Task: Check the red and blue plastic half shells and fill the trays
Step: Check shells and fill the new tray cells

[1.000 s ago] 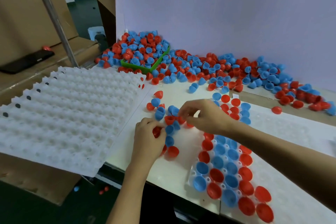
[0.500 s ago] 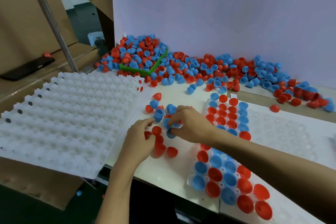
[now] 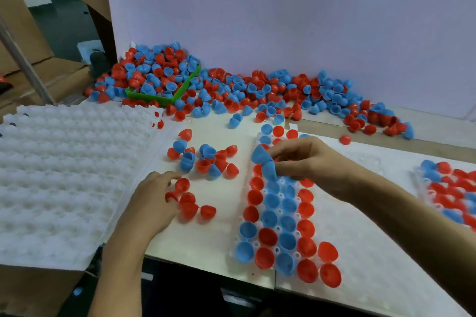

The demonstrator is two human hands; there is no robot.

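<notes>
A person's two bare hands work at a white table (image 3: 213,239) set against a pale wall. The right hand (image 3: 306,162) hovers over the far part of a clear dimpled tray (image 3: 360,265), its fingers pinching two blue half shells (image 3: 264,162), one above the other. The left hand (image 3: 149,203) rests on the table with its fingers curled down among four red half shells (image 3: 189,201); one red shell (image 3: 171,196) sits against the fingertips, and whether it is gripped or only touched cannot be told.

Just beyond the left hand lies a small loose cluster (image 3: 203,158) of about twelve shells, red and blue mixed. In the tray, shells sit dome up in four columns: red down the outer two, mostly blue down the inner two, with two extra red ones at the near corner. A second tray (image 3: 450,193), partly filled, shows at the right edge.

A long heap of shells (image 3: 257,90), far too many to count, runs along the wall and spills over one green bin (image 3: 164,98). One stack of white moulded trays (image 3: 64,175) lies at the left.
</notes>
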